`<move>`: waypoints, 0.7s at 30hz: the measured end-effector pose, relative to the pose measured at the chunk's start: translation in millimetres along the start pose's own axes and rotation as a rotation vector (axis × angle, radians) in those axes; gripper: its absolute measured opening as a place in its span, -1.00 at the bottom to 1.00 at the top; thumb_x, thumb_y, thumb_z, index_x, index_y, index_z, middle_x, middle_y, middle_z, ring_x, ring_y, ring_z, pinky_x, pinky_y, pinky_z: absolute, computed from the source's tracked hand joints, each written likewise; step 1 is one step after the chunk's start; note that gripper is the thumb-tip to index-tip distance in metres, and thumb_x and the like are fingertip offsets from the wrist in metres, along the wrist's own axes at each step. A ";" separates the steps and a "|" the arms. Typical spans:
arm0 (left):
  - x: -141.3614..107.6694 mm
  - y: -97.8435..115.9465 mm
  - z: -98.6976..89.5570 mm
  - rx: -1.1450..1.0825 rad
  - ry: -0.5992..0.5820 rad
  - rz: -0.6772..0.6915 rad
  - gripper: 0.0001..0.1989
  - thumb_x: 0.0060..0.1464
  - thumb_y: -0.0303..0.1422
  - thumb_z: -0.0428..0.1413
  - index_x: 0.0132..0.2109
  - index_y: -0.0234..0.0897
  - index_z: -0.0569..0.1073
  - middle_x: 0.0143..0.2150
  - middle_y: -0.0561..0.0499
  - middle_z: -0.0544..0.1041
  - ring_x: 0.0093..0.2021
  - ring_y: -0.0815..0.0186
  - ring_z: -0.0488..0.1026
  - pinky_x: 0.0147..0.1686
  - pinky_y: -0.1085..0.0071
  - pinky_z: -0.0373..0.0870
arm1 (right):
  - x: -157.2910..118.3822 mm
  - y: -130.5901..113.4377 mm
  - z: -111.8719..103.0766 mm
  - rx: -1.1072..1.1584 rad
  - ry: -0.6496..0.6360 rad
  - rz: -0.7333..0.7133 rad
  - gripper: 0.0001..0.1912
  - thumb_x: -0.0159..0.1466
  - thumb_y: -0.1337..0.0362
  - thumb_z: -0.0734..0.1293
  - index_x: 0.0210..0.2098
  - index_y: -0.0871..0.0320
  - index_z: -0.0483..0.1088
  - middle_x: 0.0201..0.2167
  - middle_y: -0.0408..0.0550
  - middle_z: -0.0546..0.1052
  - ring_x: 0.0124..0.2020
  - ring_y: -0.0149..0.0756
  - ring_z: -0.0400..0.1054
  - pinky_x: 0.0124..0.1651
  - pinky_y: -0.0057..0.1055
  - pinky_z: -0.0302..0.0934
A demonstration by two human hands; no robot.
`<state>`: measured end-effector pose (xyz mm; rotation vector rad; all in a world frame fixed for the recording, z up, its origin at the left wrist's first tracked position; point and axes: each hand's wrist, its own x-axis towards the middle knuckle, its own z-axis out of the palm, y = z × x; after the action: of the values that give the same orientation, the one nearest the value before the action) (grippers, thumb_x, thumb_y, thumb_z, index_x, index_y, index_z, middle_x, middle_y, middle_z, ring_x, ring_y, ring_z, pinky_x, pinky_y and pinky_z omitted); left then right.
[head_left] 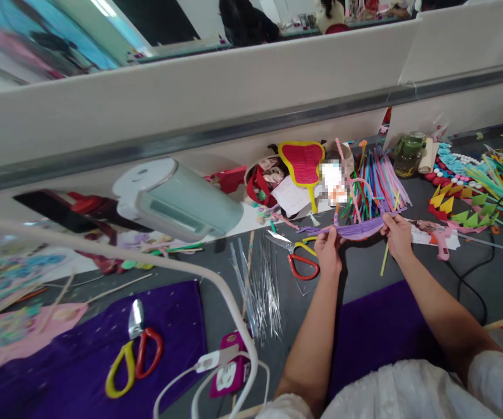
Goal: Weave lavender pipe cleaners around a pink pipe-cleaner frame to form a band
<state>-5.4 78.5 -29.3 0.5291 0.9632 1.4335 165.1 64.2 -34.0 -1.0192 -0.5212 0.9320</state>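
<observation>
Between my two hands stretches a long flat piece of purple pipe cleaners [359, 230], held roughly level above the dark table. My left hand [328, 249] is closed on its left end, the thumb on top. The right end is pinched by my right hand [398, 234], with purple strands sticking out past the fingers. A pink and purple pipe-cleaner loop [361, 185] shows just behind the piece; I cannot tell whether it is joined to it. A bundle of coloured pipe cleaners [393, 177] lies behind my right hand. Red-and-yellow-handled scissors [304, 267] lie left of my left hand.
A pink glue gun [442, 241] with a black cord lies right. Silver wires [265, 285] and a power strip [234, 372] are left, along with a pale lamp [181, 201] and second scissors [135, 349]. A red-and-yellow fan [303, 163] leans behind. A white partition [251, 87] bounds the table.
</observation>
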 end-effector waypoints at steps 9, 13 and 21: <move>5.7 -0.9 -2.9 -0.059 0.012 -0.061 -0.64 -0.30 -0.24 0.38 -0.37 -0.33 0.46 -0.46 0.07 0.49 -0.47 0.45 0.44 -0.39 0.48 0.39 | -1.7 -1.5 1.8 -0.015 -0.016 0.015 -0.70 0.02 0.10 0.47 -0.51 0.15 0.36 -0.72 -0.30 0.30 -0.71 -0.54 0.16 -0.63 -0.55 0.08; 6.9 -3.4 -3.1 -0.068 0.007 -0.069 -0.64 -0.31 -0.23 0.39 -0.37 -0.32 0.47 -0.47 0.07 0.48 -0.49 0.46 0.42 -0.41 0.51 0.36 | -2.2 -2.0 2.6 -0.024 -0.013 0.017 -0.70 0.01 0.08 0.47 -0.50 0.15 0.36 -0.72 -0.30 0.30 -0.72 -0.54 0.15 -0.65 -0.55 0.06; 7.9 -3.0 -2.2 -0.111 -0.001 -0.038 -0.61 -0.34 -0.21 0.40 -0.38 -0.32 0.46 -0.49 0.11 0.45 -0.53 0.51 0.36 -0.46 0.54 0.32 | -4.4 -2.4 6.0 0.008 -0.039 -0.019 -0.68 0.01 0.10 0.48 -0.53 0.15 0.32 -0.72 -0.31 0.29 -0.72 -0.55 0.16 -0.64 -0.55 0.07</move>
<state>-6.4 85.3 -34.7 0.4272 0.8830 1.4434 159.3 62.9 -29.0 -0.9887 -0.5581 0.9375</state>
